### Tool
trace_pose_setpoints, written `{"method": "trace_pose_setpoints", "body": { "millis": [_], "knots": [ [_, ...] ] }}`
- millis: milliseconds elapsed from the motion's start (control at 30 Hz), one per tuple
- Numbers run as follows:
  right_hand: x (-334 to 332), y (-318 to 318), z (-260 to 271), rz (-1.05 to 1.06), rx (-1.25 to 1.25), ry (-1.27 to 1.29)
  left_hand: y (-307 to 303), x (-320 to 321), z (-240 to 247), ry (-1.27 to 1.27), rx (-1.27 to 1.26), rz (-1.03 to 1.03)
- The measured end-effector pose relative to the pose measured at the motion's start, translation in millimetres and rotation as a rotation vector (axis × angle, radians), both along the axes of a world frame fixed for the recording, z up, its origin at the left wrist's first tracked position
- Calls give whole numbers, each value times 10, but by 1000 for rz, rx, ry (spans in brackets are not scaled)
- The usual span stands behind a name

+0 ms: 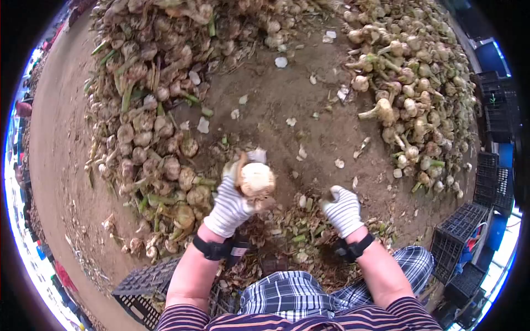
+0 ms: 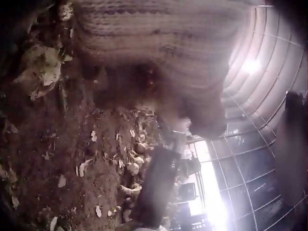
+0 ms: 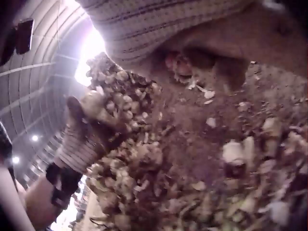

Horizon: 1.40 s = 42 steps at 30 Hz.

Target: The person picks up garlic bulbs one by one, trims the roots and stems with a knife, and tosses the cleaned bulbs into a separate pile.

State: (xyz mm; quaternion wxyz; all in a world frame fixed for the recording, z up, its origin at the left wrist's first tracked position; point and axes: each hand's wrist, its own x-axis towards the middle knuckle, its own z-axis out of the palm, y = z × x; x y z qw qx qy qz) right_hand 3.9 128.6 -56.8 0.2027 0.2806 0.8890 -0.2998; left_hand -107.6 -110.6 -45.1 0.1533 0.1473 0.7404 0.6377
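A pale, round garlic bulb (image 1: pixel 257 180) is gripped in my gloved left hand (image 1: pixel 226 205), above the ground between the garlic heaps. The right wrist view also shows the left hand (image 3: pixel 79 144) around the bulb (image 3: pixel 94 102). In the left wrist view the striped glove (image 2: pixel 159 43) fills the top, and its fingertips are blurred. My gloved right hand (image 1: pixel 344 212) is to the right of the bulb, apart from it, with its fingers bent. A reddish thing (image 3: pixel 179 65) shows below the right glove (image 3: pixel 168 29); whether the hand holds it is unclear.
Garlic heaps lie at the left (image 1: pixel 171 165) and right (image 1: pixel 417 99). Leaf and skin scraps (image 1: pixel 301 237) cover the ground before my legs. Black crates stand at the lower left (image 1: pixel 149 276) and right (image 1: pixel 461 223). Bare soil (image 1: pixel 265 94) lies between the heaps.
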Motion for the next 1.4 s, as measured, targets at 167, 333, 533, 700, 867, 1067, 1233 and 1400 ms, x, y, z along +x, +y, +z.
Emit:
{"method": "trace_pose_setpoints", "body": {
  "millis": [167,333,533,700,867,1067,1233,1400],
  "knots": [
    [-13,-427,328,-357,-714,204,-86,-92,-33,-516,527,-75],
    [-133,-645,386,-359,-775,209,98,132,134,-1040,654,300],
    [-4,-575,45,2,-339,-40,-10,223,78,-974,832,214],
    [841,-445,-302,-11,-310,-418,-159,-68,347,-702,630,384],
    [316,-420,-247,-191,-474,-56,331,-522,996,-537,824,-219],
    [312,-94,-156,-351,-518,92,136,-725,418,-237,-1550,-499],
    [256,-104,-8,-145,-353,39,-221,-304,-90,-141,-1146,-266],
    [-172,-178,573,408,9,127,-71,3,111,-403,-67,-57]
  ]
}}
